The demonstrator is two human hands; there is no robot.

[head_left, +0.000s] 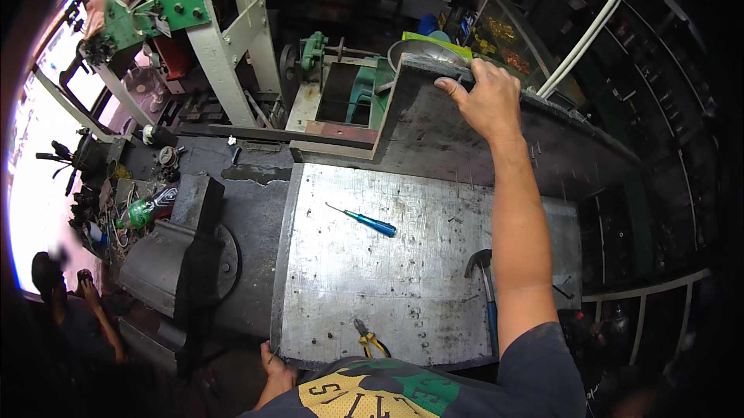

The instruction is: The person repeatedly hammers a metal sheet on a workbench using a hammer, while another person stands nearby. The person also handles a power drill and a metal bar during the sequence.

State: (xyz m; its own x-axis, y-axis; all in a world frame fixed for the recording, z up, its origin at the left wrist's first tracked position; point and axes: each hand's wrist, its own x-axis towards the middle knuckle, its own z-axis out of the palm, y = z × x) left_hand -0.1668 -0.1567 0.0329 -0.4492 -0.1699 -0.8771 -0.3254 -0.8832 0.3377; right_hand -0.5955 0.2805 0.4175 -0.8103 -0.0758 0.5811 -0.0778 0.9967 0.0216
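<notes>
My right hand is reached far forward, its fingers hooked over the top edge of the upright dark backboard and its thumb on the near face. By the near left corner of the worn metal-topped workbench, my left hand is closed on the edge; part of it is hidden below. On the top lie a blue-handled screwdriver, pliers with yellow and black grips, partly covered by my shirt, and a claw hammer beside my right forearm. Small dark bits are scattered around them.
A dark bench vise stands left of the bench. Farther back are a green and white machine frame and a green machine. A metal bowl sits behind the backboard. Another person is at lower left. Shelves line the right.
</notes>
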